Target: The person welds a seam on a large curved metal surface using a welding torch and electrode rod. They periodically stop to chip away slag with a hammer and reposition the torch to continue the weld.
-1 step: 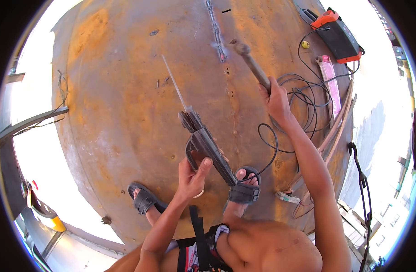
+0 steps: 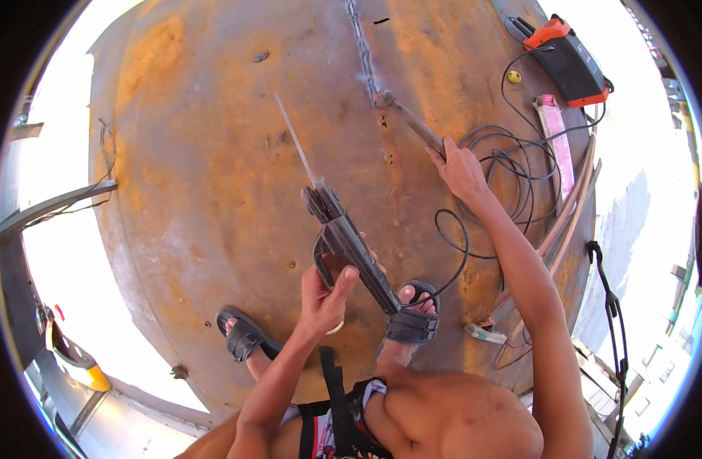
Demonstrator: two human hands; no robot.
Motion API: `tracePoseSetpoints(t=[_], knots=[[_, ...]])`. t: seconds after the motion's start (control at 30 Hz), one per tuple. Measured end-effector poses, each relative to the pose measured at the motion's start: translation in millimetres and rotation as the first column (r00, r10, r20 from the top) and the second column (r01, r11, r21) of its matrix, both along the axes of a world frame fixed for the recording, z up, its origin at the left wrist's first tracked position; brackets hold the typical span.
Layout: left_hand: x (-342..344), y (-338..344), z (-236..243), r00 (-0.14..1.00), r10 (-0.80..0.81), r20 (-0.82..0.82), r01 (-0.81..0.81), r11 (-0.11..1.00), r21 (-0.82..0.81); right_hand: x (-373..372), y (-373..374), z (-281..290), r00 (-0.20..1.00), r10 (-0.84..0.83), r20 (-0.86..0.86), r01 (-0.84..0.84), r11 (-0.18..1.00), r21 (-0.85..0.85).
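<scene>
My left hand (image 2: 326,302) is closed around the black handle of a welding electrode holder (image 2: 357,256). A thin grey welding rod (image 2: 294,139) sticks out of its jaws, pointing away from me and a little left. In my right hand (image 2: 463,172) is a hammer (image 2: 418,126), gripped by its handle. The hammer's head meets or hovers just over the near end of a weld bead (image 2: 361,47); contact is hard to tell. Below that end, a line of small dark holes runs toward me along the rusty curved metal surface (image 2: 213,191).
A black and orange welding machine (image 2: 569,65) lies at the far right, with coiled black cable (image 2: 511,164) beside it. Nearby are a small yellow round object (image 2: 514,77) and a pink packet (image 2: 557,145). My sandalled feet (image 2: 412,325) stand on the metal, which curves away at both sides.
My right hand has swung the hammer down and slightly left, bringing its head from above the surface to the weld's near end. My left hand and the electrode holder stay put.
</scene>
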State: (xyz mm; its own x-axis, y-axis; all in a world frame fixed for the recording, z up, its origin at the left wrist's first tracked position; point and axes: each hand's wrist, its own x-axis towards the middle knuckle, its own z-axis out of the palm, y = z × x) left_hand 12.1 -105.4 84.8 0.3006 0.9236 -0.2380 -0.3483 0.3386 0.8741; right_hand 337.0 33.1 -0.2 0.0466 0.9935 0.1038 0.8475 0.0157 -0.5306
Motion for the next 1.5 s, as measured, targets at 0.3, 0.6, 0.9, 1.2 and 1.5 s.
tracePoseSetpoints(t=[0.3,0.6,0.9,1.2,1.5], knots=[[-12,-2,4,0.999,0.011,-0.036,-0.009,0.999,0.053,-26,32,79,0.951,-0.042,-0.307,0.088,0.987,0.136],[0,4,0,0.997,0.018,0.078,-0.021,0.999,0.034,-13,-9,-5,0.994,-0.076,-0.077,0.061,0.981,-0.185],[5,-1,-6,1.0,-0.002,0.014,0.001,0.999,0.046,-15,-10,-9,0.993,-0.074,-0.088,0.075,0.997,0.009],[-7,-5,-5,1.0,0.013,0.0,-0.013,1.0,0.014,-43,-9,28,0.954,-0.142,-0.263,0.137,0.99,-0.035],[-2,0,1,0.997,-0.022,0.07,0.022,1.0,0.013,-25,-15,-9,0.998,-0.057,0.035,0.063,0.976,-0.209]])
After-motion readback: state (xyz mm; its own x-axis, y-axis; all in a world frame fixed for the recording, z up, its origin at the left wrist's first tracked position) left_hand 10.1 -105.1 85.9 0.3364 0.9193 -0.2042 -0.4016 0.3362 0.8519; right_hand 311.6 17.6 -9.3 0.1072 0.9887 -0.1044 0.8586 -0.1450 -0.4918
